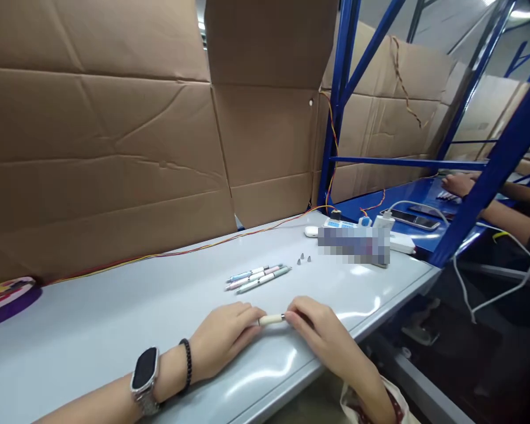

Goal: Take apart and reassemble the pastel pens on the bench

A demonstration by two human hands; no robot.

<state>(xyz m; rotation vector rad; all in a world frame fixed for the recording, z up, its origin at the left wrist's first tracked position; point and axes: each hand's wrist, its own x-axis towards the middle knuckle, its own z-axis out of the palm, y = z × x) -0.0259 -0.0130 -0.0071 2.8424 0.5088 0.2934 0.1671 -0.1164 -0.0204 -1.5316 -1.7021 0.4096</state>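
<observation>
A cream-coloured pen (271, 320) lies level between my two hands, just above or on the grey tabletop. My left hand (223, 338) pinches its left end between thumb and fingers. At the other end, by a silvery ring, my right hand (320, 330) grips it; that tip is hidden by the fingers. Beyond my hands, several pens rest side by side, among them a blue one (247, 274) and a green one (264, 280). Three small grey cone-shaped tips (302, 258) stand to the right of those pens.
A power strip with plugs (342, 224) sits at the table's right end near a blurred-out item (355, 244). Cardboard (115, 147) walls the back; a blue metal frame (335, 106) rises at right. A purple roll (11, 303) lies left. Another person's hand (458, 184) shows beyond the frame.
</observation>
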